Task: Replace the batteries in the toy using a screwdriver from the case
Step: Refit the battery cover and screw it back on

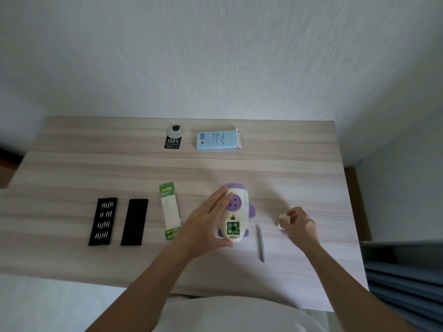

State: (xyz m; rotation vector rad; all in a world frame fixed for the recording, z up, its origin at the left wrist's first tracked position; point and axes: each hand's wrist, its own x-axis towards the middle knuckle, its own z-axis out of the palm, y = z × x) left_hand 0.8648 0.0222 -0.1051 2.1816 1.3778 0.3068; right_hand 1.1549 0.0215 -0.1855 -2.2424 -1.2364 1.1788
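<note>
Toy [236, 212] sits mid-table, bay open, green batteries in. Left hand [206, 221] lies flat-fingered against it, steadying. Right hand [299, 224] pinches a small white piece, probably the cover [282, 218]. Screwdriver [261, 244] lies between them. Next: seat cover squarely, then screw it down.

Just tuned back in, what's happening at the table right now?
A person is partway through the battery swap. The left hand rests flat against the side of the white and purple toy, steadying it on the table. The toy's battery compartment is open, with green cells showing inside. The right hand pinches a small white piece, probably the compartment cover, off to the toy's right. The screwdriver lies between them, and the opened bit case sits on the left.
</note>
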